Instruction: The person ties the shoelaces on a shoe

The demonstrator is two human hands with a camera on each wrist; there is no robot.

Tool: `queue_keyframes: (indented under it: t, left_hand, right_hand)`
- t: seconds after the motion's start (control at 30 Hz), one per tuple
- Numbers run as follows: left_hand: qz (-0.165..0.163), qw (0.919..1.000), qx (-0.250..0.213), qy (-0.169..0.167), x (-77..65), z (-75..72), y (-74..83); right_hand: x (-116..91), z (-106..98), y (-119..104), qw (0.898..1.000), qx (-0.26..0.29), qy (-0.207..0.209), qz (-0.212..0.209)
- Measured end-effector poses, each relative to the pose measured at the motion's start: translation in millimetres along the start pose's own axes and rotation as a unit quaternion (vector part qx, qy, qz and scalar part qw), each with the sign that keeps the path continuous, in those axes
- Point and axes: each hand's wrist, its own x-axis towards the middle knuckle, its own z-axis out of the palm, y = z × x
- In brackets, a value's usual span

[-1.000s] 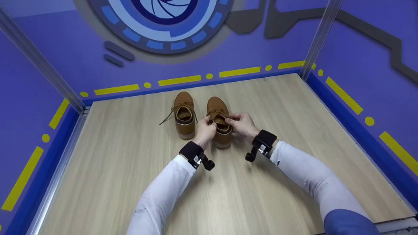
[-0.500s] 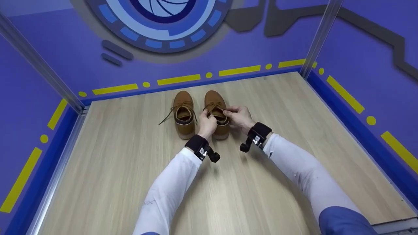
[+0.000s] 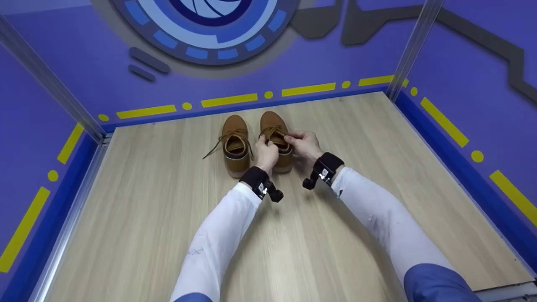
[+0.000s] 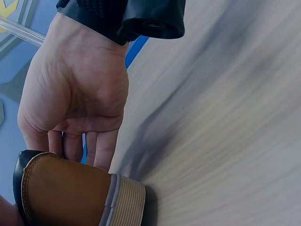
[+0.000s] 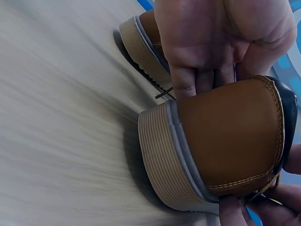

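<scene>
A brown lace-up ankle boot point(image 3: 272, 121) stands on the wooden board, toe toward the back wall. My left hand point(image 3: 267, 154) grips its left side near the collar, and my right hand point(image 3: 306, 146) grips the right side. Seen from behind in the right wrist view, the boot's heel point(image 5: 225, 136) stands on a ribbed tan sole, with my right fingers point(image 5: 277, 202) beside a lace at lower right. Its matching boot point(image 3: 234, 125) stands close on the left, its laces loose. The left wrist view shows my right hand point(image 4: 77, 84) against the boot's far side; some fingertips are hidden.
The pale wooden board point(image 3: 138, 218) extends around the boots. Behind them rises a blue-purple wall point(image 3: 235, 86) with yellow marks, close to the toes. More walls stand left and right, joined by metal corner posts point(image 3: 413, 46).
Both hands have slid the right boot forward and slightly left, so its toe now lies a little beyond the left boot's. The left boot stays in place.
</scene>
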Motion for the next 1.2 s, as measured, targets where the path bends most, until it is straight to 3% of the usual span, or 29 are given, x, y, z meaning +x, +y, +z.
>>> queue_keyframes:
  t: [0.23,0.47,0.77,1.2]
  left_hand:
    - [-0.013,0.9999,0.002,-0.006,2.7,1.1,1.3]
    - [-0.018,0.9997,0.017,0.001,4.7,3.1,2.6]
    - [-0.019,0.9998,0.01,0.005,3.6,2.6,1.3]
    - [-0.008,0.9989,0.045,-0.013,4.2,-4.3,-8.0]
  right_hand:
    - [4,1,4,1.0,-0.008,0.009,0.023]
    - [4,2,3,1.0,-0.003,0.014,-0.005]
    - [6,4,4,1.0,0.002,0.021,0.006]
    - [7,4,11,0.999,-0.041,0.019,-0.029]
